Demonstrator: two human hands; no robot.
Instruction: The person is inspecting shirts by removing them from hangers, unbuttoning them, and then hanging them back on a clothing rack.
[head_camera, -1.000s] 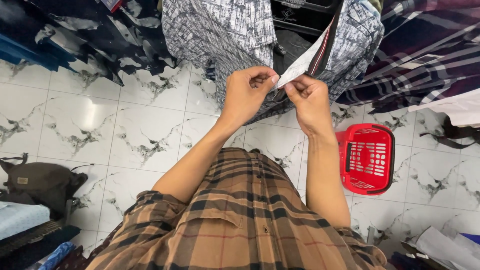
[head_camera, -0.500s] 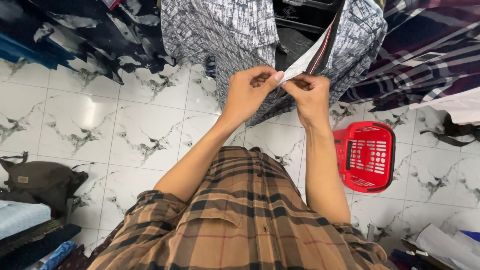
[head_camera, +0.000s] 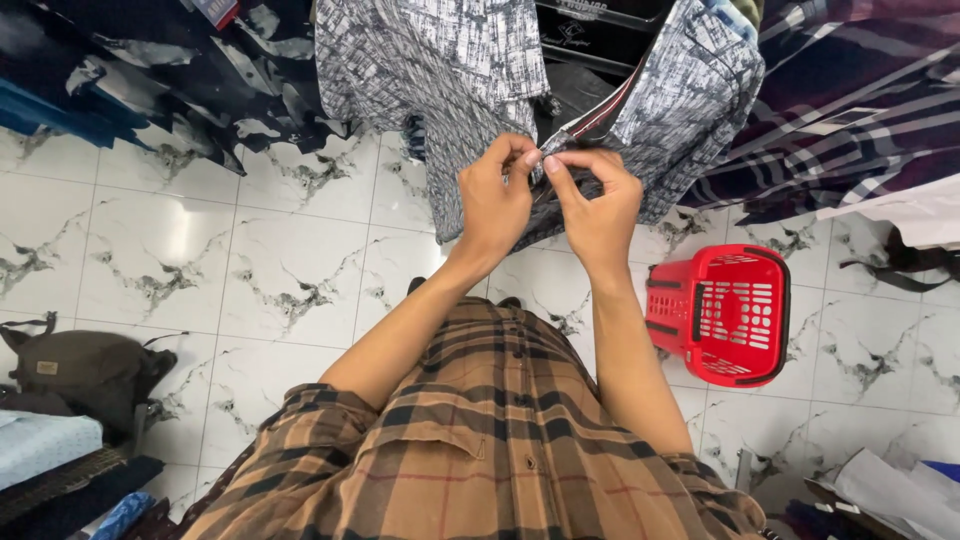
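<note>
Two hands (head_camera: 545, 200) pinching grey patterned shirt (head_camera: 450, 80), red basket (head_camera: 722, 315) near, olive bag (head_camera: 85, 370) apart.

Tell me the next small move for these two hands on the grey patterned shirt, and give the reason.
Probably a small push of the button through its hole. The left hand and right hand meet fingertip to fingertip at the front edge of the hanging grey patterned shirt, pinching it at one spot, while the front hangs open above them. The button itself is too small to make out.
</note>
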